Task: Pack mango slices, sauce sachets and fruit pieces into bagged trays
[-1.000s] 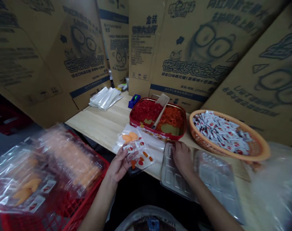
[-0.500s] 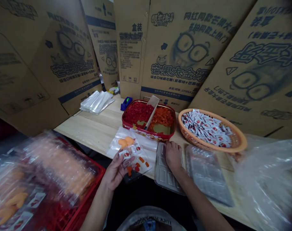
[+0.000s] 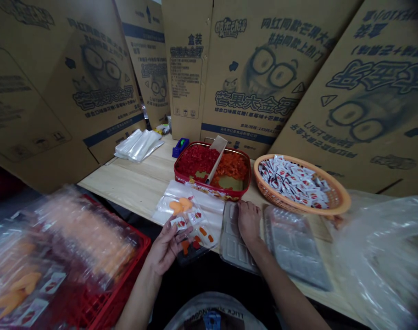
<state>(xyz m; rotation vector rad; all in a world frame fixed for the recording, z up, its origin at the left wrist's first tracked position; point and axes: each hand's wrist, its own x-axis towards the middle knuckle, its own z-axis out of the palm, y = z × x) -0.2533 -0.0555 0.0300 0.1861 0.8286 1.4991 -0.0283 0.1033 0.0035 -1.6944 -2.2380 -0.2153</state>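
Left hand (image 3: pixel 164 250) half-open holding clear packet (image 3: pixel 198 229), right hand (image 3: pixel 249 223) curled on tray (image 3: pixel 233 243).

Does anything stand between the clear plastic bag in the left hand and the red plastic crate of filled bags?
Nothing visible does. The left hand holds the clear plastic bag at the near edge of the pale wooden table, and the red plastic crate sits just beside it, with only a dark gap between.

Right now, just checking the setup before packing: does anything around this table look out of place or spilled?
The flattened carton on the right stands upside down: its print and cartoon face are inverted, unlike the cartons beside it. I see no spill.
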